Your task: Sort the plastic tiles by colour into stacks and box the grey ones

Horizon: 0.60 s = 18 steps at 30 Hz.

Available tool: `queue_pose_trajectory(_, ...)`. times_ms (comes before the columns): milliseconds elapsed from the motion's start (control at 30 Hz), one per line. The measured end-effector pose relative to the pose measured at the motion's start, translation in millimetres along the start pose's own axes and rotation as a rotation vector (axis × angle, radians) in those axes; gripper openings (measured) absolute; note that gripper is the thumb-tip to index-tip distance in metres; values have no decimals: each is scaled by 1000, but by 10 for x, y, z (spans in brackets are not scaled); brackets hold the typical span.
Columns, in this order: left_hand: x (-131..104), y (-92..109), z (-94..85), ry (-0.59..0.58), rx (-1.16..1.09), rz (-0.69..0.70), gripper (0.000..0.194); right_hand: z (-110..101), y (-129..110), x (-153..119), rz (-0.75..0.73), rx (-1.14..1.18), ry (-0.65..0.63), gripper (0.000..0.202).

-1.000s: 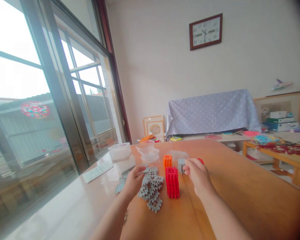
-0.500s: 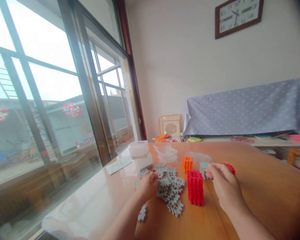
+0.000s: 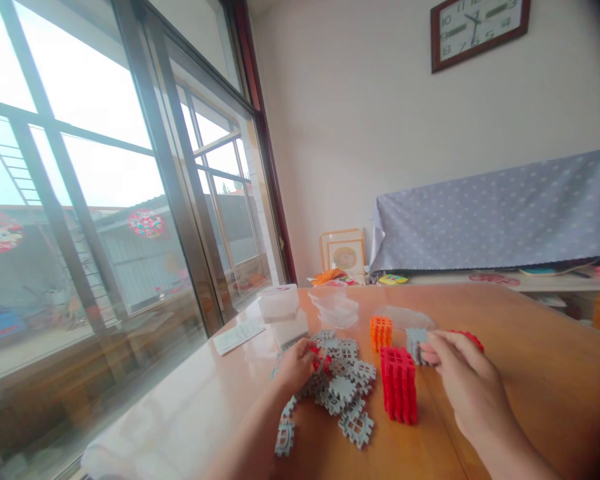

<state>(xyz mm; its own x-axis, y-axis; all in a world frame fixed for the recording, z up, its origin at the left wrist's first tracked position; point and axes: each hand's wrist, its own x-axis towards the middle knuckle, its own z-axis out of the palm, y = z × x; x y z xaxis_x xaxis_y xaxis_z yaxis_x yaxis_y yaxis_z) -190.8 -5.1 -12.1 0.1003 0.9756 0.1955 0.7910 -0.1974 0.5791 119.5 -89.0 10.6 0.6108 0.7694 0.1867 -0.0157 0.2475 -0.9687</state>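
The hands are apart, either side of the tall red stack (image 3: 399, 387) on the bench (image 3: 420, 453). Right of and behind that stack, the right hand (image 3: 465, 370) has finger and thumb closed on the small grey stack (image 3: 415, 347). Left of it, beyond some loose grey pieces (image 3: 345, 390), the left hand (image 3: 299, 365) meets red pieces (image 3: 324, 361); blur leaves its grip uncertain. The orange stack (image 3: 381, 333) stands behind it.
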Motion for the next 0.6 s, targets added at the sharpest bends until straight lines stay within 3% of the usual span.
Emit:
queue_pose_trajectory(167, 101, -108, -120, 70, 118, -28, 31, 8, -13, -6, -5, 8, -1, 41)
queue_pose_trajectory(433, 185, -27, -106, -70, 361, 105, 9, -6, -57, -52, -32, 22, -7, 41)
queue_pose_trajectory(600, 258, -10, -58, -115, 410, 127, 18, -9, -43, -45, -7, 19, -9, 41)
